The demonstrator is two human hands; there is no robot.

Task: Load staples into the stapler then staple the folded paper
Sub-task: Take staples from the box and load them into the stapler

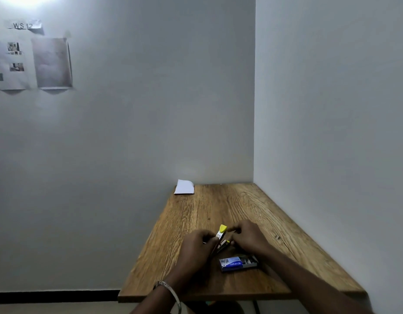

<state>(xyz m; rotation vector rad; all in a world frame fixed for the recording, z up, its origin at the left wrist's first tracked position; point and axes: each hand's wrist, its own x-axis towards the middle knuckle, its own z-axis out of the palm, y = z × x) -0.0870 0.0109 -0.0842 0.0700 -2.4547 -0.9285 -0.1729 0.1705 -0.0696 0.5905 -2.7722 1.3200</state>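
Left hand grips the opened stapler lower centre of frame; right hand pinches at its tray, staples too small to tell. Staple box open just below, folded paper unstapled at table's far corner: loading underway, stapling left.

Two bare forearms reach in from the near edge of the table — the left hand curled in a loose fist, a metal bangle on its wrist, the right hand arched just beside it, its fingertips pinched together — both over the table's near half.
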